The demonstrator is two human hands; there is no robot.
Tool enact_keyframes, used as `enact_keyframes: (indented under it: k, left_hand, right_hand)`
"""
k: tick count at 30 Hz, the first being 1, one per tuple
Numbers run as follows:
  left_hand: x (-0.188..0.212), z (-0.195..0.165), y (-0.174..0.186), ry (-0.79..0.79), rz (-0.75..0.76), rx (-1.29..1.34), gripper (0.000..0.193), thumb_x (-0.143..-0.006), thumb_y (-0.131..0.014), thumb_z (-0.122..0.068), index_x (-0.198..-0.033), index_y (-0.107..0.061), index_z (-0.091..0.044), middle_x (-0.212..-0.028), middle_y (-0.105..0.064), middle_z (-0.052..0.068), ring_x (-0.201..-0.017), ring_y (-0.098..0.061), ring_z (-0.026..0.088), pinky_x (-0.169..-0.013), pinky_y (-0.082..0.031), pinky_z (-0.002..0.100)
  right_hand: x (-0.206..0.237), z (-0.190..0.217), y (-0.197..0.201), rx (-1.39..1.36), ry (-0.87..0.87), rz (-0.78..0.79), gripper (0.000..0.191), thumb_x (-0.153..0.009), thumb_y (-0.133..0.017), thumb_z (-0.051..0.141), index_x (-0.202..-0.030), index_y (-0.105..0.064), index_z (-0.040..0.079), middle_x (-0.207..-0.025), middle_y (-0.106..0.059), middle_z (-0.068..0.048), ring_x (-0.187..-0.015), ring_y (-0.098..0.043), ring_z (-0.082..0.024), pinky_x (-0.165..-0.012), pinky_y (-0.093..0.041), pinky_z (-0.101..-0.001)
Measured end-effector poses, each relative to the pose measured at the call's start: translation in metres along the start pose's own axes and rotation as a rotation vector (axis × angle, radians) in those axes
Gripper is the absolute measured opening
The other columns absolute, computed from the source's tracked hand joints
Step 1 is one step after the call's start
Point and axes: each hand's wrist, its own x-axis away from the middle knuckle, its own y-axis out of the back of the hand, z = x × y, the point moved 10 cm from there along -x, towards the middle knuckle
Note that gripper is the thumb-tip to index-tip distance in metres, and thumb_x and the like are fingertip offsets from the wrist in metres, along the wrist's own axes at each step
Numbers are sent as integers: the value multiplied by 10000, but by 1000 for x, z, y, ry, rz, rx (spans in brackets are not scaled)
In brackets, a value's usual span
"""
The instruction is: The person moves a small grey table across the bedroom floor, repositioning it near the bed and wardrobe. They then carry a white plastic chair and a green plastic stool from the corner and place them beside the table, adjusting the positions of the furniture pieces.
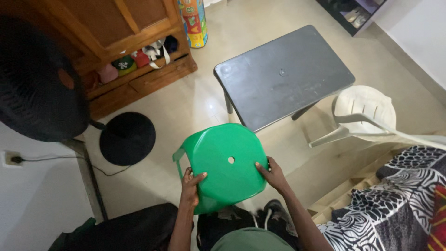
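Here, a green plastic stool (227, 167) is held off the floor by both hands, its square seat turned up toward the camera and slightly tilted, so that the small round hole in the middle of the seat is plainly seen; one leg is visible at its left edge, the others being hidden beneath the seat. The stool is gripped at its two near corners, a hold that seems suited to keeping a light but broad thing level and away from the body; it is carried above pale floor tiles, just in front of the person's knees and near the close corner of the dark grey table (283, 74), without touching it. The left hand (191, 186) is closed over the lower left edge of the seat; the thumb is laid on top of the seat, and the fingers are curled under the rim, so their exact spread cannot be told. The right hand (273, 175) is clasped on the right edge in the same manner; the thumb is pressed on the upper face, the remaining fingers wrapped round the side and partly hidden. A white plastic chair (364, 109) is set to the right of the table; a black standing fan (39, 79) with its round base (127, 138) is placed at the left, before a wooden cabinet (130, 42); a zebra-patterned cloth (395, 200) is spread at the lower right.
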Motion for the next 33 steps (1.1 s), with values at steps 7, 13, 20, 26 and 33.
enact_keyframes:
  k: [7, 13, 20, 26, 33]
  left_hand:
    - [-43, 6, 35, -69, -221, 33, 609, -718, -841, -83, -1249, -553, -13, -1124, -667, 157, -1032, -658, 314, -893, -555, 463]
    - [-44, 16, 56, -105, -450, 116, 618, -730, -824, -70, -1281, -545, -33, -1145, -658, 134, -1035, -659, 295, -884, -556, 472]
    - [-88, 18, 70, -177, -568, 277, 676, -715, -832, -59, -1322, -541, 0, -1174, -669, 164, -1051, -654, 325, -907, -544, 484]
    - [-139, 27, 77, -120, -671, 350, 778, -684, -866, -76, -1382, -528, -19, -1200, -667, 175, -1096, -638, 353, -920, -535, 500]
    - [-174, 43, 85, -13, -730, 330, 808, -726, -859, -99, -1456, -513, -72, -1291, -642, 114, -1169, -601, 328, -951, -507, 514]
  right_hand:
    - [-55, 14, -35, 45, 123, 246, 891, -865, -747, 413, -1542, -296, 48, -1552, -420, -204, -1415, -450, -343, -983, -572, -466]
    - [-103, 24, -43, 318, 98, 400, 853, -876, -746, 428, -1531, -354, 47, -1543, -464, -218, -1447, -472, -356, -1000, -568, -458]
    - [-198, 95, -44, 986, 525, 122, 1021, -871, -724, 594, -1543, -305, -51, -1611, -285, -317, -1492, -264, -484, -1211, -281, -560]
    - [-253, 60, -47, 1142, -13, 320, 1377, -753, -752, 688, -1620, 118, 66, -1683, 233, -238, -1563, 207, -414, -1195, -129, -710]
    - [-263, 16, -65, 1310, -130, 424, 1668, -639, -801, 807, -1522, 329, -44, -1563, 413, -355, -1424, 419, -529, -1129, 1, -802]
